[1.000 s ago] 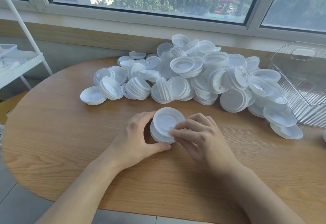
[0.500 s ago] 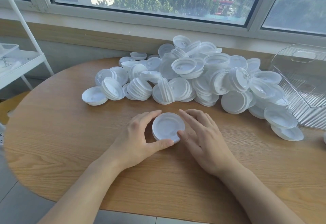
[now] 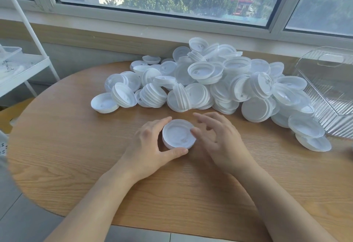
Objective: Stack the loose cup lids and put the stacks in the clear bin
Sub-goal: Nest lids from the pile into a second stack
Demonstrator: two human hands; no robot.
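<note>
- Head view: a short stack of white cup lids (image 3: pixel 178 134) sits on the wooden tabletop (image 3: pixel 76 146), close in front of the person and apart from the big loose pile of lids (image 3: pixel 219 89) heaped toward the window.
- Left hand (image 3: pixel 152 146) curls round the stack's left side, with the thumb along the near edge and the fingers at the far edge.
- Right hand (image 3: pixel 219 138) is spread and relaxed, gripping nothing; its thumb tip lies at the stack's right rim.
- Clear bin (image 3: pixel 332 89) stands at the right end of the tabletop, tipped toward the pile, with no lids visible in it.
- Handling, as a judgement: thin moulded plastic, so very light, a little flexible and smooth. A nested stack can slide or fan apart if tilted, so it is best held across the rim from both sides and kept level.
</note>
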